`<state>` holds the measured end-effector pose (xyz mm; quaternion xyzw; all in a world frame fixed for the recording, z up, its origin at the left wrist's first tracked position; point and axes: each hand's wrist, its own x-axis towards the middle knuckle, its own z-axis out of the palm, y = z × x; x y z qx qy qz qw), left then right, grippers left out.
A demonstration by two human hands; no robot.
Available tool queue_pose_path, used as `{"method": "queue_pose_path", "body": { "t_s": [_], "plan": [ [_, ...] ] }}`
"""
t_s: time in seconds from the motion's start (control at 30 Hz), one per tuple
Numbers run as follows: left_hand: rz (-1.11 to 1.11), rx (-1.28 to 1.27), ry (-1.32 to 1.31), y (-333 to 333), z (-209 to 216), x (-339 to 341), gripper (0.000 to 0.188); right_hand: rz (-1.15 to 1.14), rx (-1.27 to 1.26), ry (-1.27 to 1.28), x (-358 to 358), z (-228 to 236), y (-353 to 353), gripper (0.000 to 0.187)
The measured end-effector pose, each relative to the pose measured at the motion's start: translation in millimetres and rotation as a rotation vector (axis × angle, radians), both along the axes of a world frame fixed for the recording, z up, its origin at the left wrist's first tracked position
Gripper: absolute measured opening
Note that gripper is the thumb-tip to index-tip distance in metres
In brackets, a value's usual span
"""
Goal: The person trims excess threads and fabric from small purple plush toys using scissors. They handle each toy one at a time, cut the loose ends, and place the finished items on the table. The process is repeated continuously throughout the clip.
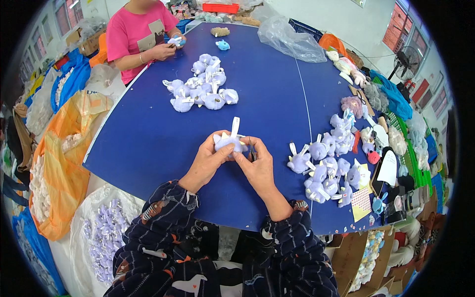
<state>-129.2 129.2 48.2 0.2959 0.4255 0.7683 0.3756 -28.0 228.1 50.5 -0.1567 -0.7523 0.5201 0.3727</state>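
A person in a pink shirt stands at the left side of the blue bench. A clear plastic bag lies at its far right edge. A black fan stands near a window.

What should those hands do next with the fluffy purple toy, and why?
Maybe turn the purple toy slightly. The left hand and right hand both hold it above the blue table, and their thumbs cover some of its lower part, so turning would probably show more.
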Motion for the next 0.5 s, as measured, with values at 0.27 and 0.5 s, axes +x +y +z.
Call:
{"method": "queue_pose_path", "body": {
  "t_s": [0.27, 0.5],
  "plan": [
    [0.122, -0.075, 0.174, -2, -4, -1, 0.025, -0.001, -0.192, -0.012, 6, 13, 10, 0.025],
    [0.118, -0.115, 0.274, -3, -5, 1, 0.022, 0.091, -0.291, -0.041, 6, 12, 9, 0.030]
  ]
}}
